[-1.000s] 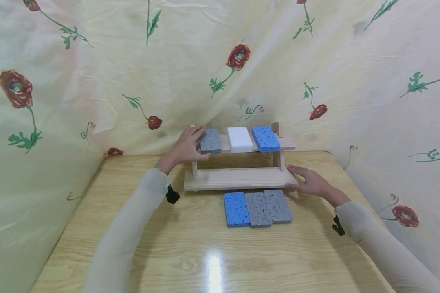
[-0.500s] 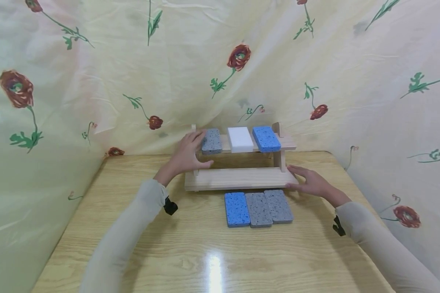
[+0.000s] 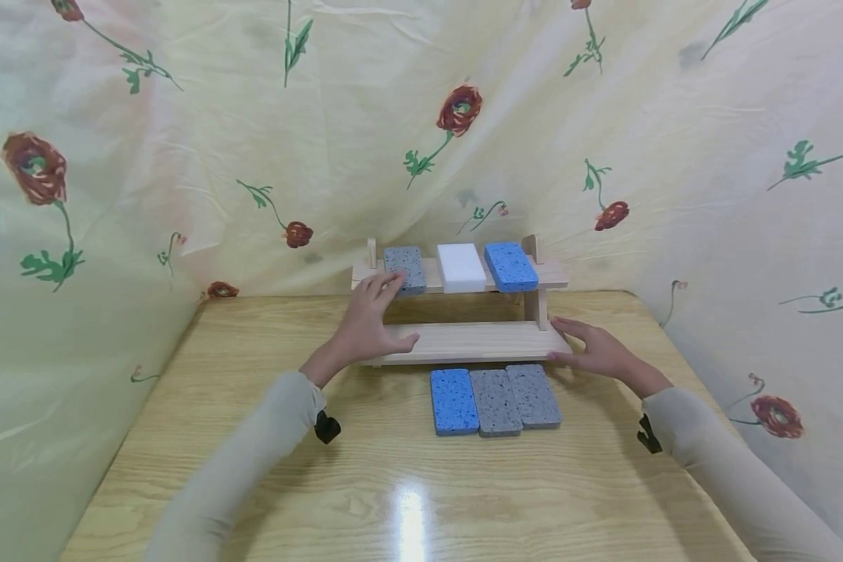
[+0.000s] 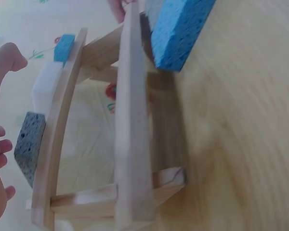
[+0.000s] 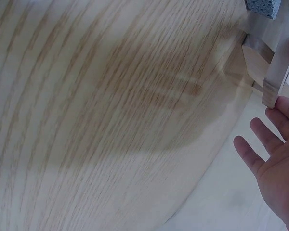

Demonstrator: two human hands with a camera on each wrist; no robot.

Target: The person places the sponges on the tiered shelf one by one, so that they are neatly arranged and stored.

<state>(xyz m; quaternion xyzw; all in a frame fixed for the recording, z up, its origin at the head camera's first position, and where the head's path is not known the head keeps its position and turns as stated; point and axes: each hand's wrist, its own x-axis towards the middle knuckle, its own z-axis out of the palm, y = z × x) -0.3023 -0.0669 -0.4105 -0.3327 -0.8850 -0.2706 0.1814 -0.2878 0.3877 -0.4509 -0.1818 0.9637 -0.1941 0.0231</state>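
Note:
A two-tier wooden shelf [image 3: 478,341] stands at the back of the table. On its upper board lie a grey speckled sponge [image 3: 404,269], a white sponge [image 3: 460,268] and a blue sponge [image 3: 511,266]. My left hand [image 3: 361,328] is in front of the shelf's left end, fingers spread, holding nothing; it overlaps part of the lower board in the head view. The left wrist view shows the grey sponge [image 4: 30,143] apart from the fingers. My right hand [image 3: 597,355] holds the right end of the lower board between thumb and fingers, also seen in the right wrist view.
Below the shelf, a blue sponge [image 3: 454,402] and two grey sponges [image 3: 496,402] lie side by side on the wooden table [image 3: 365,484]. A flowered cloth [image 3: 358,117] hangs close behind and at both sides.
My left hand has come away from the grey sponge on the upper board and moved down, toward the front of the shelf. My right hand keeps its place.

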